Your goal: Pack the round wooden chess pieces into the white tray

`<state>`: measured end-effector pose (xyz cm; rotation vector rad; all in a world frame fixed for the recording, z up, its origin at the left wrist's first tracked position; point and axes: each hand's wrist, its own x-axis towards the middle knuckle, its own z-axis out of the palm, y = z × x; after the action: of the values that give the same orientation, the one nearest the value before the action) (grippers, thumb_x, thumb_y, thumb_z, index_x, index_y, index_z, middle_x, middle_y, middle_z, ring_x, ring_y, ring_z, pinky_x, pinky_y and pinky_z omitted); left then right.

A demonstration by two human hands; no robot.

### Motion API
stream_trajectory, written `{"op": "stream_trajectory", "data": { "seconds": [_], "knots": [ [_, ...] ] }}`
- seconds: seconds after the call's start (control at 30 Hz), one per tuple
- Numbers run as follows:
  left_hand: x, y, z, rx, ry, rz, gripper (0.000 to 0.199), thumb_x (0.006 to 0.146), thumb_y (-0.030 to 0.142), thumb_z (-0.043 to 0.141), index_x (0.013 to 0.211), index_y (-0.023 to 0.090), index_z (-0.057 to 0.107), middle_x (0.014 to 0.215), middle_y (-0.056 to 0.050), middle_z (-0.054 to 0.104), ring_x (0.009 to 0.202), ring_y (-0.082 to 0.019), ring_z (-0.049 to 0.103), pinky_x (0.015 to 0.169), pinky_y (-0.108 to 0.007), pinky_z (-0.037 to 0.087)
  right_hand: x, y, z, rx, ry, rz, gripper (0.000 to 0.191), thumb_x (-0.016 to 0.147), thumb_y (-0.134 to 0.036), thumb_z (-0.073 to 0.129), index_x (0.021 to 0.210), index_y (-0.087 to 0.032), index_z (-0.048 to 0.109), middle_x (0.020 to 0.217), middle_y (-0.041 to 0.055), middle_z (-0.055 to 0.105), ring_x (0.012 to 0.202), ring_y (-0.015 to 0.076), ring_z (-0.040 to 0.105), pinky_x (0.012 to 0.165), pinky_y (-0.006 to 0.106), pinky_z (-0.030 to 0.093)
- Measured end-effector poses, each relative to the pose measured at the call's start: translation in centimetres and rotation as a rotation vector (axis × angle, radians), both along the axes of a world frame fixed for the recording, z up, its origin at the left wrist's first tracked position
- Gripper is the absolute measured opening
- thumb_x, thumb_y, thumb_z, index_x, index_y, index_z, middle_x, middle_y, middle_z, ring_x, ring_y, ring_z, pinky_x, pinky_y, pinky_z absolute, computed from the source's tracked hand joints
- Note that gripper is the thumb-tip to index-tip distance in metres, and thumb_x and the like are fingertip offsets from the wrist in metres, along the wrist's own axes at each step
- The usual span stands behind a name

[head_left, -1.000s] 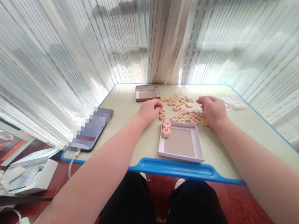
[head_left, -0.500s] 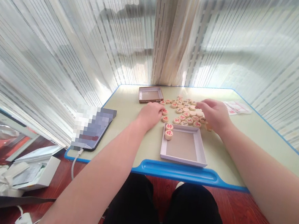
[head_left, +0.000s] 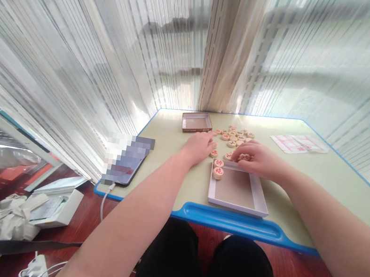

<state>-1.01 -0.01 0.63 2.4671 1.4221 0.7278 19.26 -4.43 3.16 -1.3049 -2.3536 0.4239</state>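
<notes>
Round wooden Chinese chess pieces (head_left: 231, 144) with red and dark characters lie in a loose group on the table. My right hand (head_left: 261, 160) is over the near right part of this group, its fingers bent down and parted around pieces just beyond the far rim of a shallow white box (head_left: 234, 209). Two red-marked pieces (head_left: 217, 173) lie inside that box at its far left corner. My left hand (head_left: 199, 147) rests on the table left of the group, fingers loosely apart, fingertips beside a red-marked piece (head_left: 214, 153). No piece shows in its grasp.
A brown-edged box lid (head_left: 194, 131) lies at the back left. A phone (head_left: 133, 160) with a white cable is at the left edge. A red-and-white printed sheet (head_left: 300, 144) lies at the right. The pale table has a blue rim (head_left: 231, 222); curtains hang behind it.
My right hand has come nearer and left, from the group's right side to the pieces by the box. My left hand stays beside the group. The whole view has shifted slightly.
</notes>
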Motion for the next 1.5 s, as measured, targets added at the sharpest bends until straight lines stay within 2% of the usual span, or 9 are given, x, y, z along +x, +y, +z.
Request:
{"op": "stream_trajectory", "data": {
  "seconds": [0.13, 0.4, 0.7, 0.9, 1.03, 1.2, 1.33, 1.43, 1.5],
  "knots": [
    [-0.3, 0.1, -0.1, 0.028, 0.023, -0.030, 0.026, 0.084, 0.025, 0.046, 0.099, 0.017, 0.067, 0.107, -0.007, 0.066, 0.102, -0.019, 0.058, 0.095, -0.030, 0.042, -0.2, -0.1, -0.1, -0.002, -0.037, -0.011, 0.013, 0.067, -0.026, 0.058, 0.072, -0.023, 0.069, 0.076, 0.0033, 0.066, 0.088, 0.0232, 0.057, 0.077, 0.032, 0.045],
    [-0.4, 0.0, -0.3, 0.036, -0.023, 0.002, 0.024, 0.081, 0.019, 0.048, 0.093, 0.019, 0.069, 0.103, -0.003, 0.069, 0.098, -0.017, 0.060, 0.091, -0.026, 0.045, -1.1, 0.3, -1.2, 0.075, -0.061, -0.046, 0.020, 0.074, -0.033, 0.057, 0.081, -0.021, 0.072, 0.078, 0.0044, 0.066, 0.077, 0.0193, 0.057, 0.069, 0.030, 0.043],
    [-0.8, 0.9, -0.5, 0.122, -0.183, 0.126, 0.029, 0.081, 0.012, 0.043, 0.101, 0.018, 0.064, 0.099, -0.004, 0.070, 0.093, -0.017, 0.062, 0.088, -0.029, 0.046, -1.6, 0.1, -1.7, 0.178, -0.031, -0.028, 0.019, 0.077, -0.030, 0.056, 0.078, -0.021, 0.073, 0.076, 0.0051, 0.066, 0.080, 0.0196, 0.057, 0.073, 0.030, 0.043],
    [-0.6, 0.6, -0.9, 0.167, -0.189, 0.147, 0.024, 0.080, 0.014, 0.045, 0.092, 0.017, 0.066, 0.096, -0.004, 0.069, 0.093, -0.016, 0.060, 0.089, -0.026, 0.044, -1.4, 0.6, -1.8, 0.218, -0.021, -0.018, 0.019, 0.077, -0.028, 0.055, 0.076, -0.021, 0.073, 0.074, 0.0048, 0.067, 0.079, 0.0194, 0.057, 0.075, 0.031, 0.043],
    [-0.4, 0.0, -0.7, 0.104, -0.146, 0.273, 0.024, 0.081, 0.015, 0.043, 0.089, 0.019, 0.066, 0.096, -0.003, 0.069, 0.090, -0.015, 0.061, 0.081, -0.025, 0.046, -1.4, 0.6, -2.0, 0.234, -0.042, 0.006, 0.020, 0.077, -0.026, 0.053, 0.078, -0.022, 0.072, 0.076, 0.0048, 0.068, 0.080, 0.0198, 0.057, 0.075, 0.031, 0.043],
    [-1.0, -0.7, -0.2, 0.214, 0.090, 0.332, 0.025, 0.083, 0.020, 0.041, 0.088, 0.016, 0.065, 0.090, -0.008, 0.069, 0.090, -0.021, 0.060, 0.081, -0.033, 0.041, -1.9, 1.0, -1.3, 0.216, -0.162, -0.002, 0.020, 0.076, -0.026, 0.052, 0.078, -0.021, 0.071, 0.075, 0.0049, 0.067, 0.080, 0.0197, 0.056, 0.074, 0.030, 0.042],
    [-2.6, -1.2, -0.1, 0.296, 0.266, 0.328, 0.030, 0.085, 0.024, 0.038, 0.082, 0.012, 0.066, 0.083, -0.014, 0.069, 0.083, -0.024, 0.060, 0.082, -0.040, 0.035, -2.6, 2.0, -0.8, 0.157, -0.263, -0.025, 0.017, 0.075, -0.030, 0.053, 0.073, -0.021, 0.068, 0.070, 0.0040, 0.065, 0.070, 0.0173, 0.055, 0.065, 0.027, 0.039],
    [-4.3, -1.4, -0.2, 0.317, 0.332, 0.292, 0.029, 0.082, 0.025, 0.042, 0.080, 0.011, 0.067, 0.082, -0.016, 0.068, 0.086, -0.026, 0.060, 0.082, -0.042, 0.032, -3.6, 2.2, -1.1, 0.165, -0.193, -0.065, 0.018, 0.075, -0.027, 0.050, 0.069, -0.020, 0.066, 0.072, 0.0039, 0.065, 0.068, 0.0162, 0.055, 0.062, 0.026, 0.037],
    [-5.3, -1.6, -0.3, 0.295, 0.278, 0.404, 0.029, 0.081, 0.024, 0.041, 0.081, 0.012, 0.068, 0.081, -0.015, 0.068, 0.086, -0.025, 0.059, 0.081, -0.041, 0.032, -4.1, 2.1, -1.4, 0.183, -0.128, -0.097, 0.021, 0.077, -0.026, 0.047, 0.069, -0.019, 0.065, 0.074, 0.0044, 0.065, 0.069, 0.0161, 0.055, 0.063, 0.026, 0.038]
  ]
}}
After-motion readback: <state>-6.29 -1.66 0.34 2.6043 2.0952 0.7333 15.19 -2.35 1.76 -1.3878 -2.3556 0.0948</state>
